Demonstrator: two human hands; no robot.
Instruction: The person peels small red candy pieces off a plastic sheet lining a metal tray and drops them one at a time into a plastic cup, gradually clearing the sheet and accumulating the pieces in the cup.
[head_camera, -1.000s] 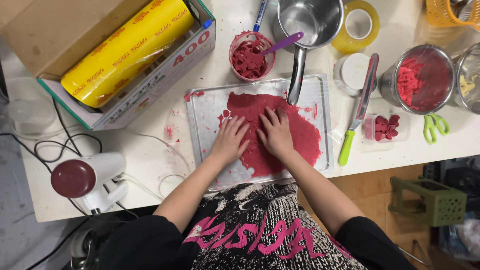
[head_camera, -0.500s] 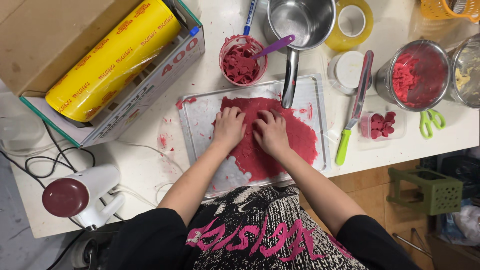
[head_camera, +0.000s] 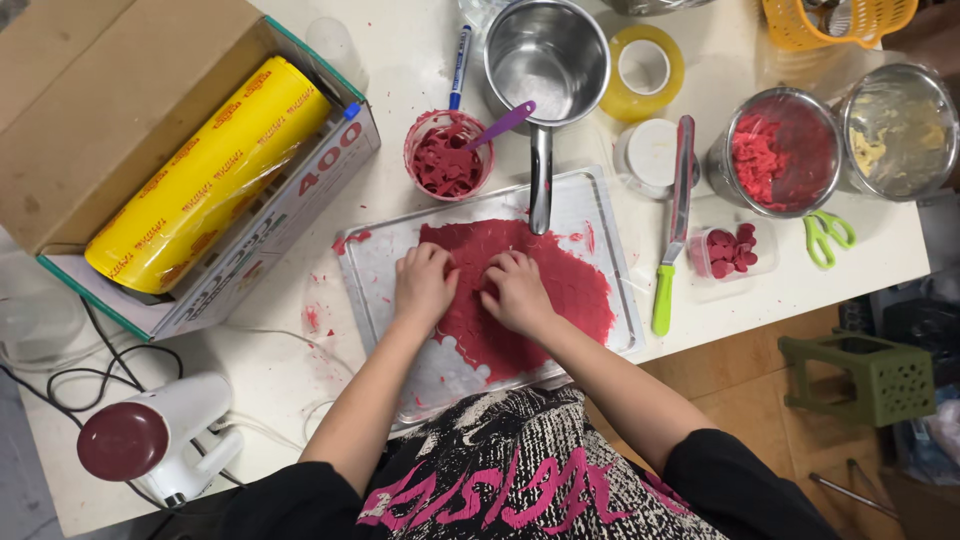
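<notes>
The red dough (head_camera: 540, 290) lies flattened on the clear tray (head_camera: 380, 270) at the near edge of the desk (head_camera: 400, 60), and a hard push could slide the tray toward that edge or tear the thin sheet. The saucepan (head_camera: 548, 50) handle rests over the tray's far side, so a nudge might tip it. The left hand (head_camera: 424, 285) and right hand (head_camera: 515, 290), the 2 side by side, press on the dough with fingers curled, gripping nothing.

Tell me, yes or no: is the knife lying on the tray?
No, the knife lies on the table right of the tray, beside the red sheet's edge.
</notes>
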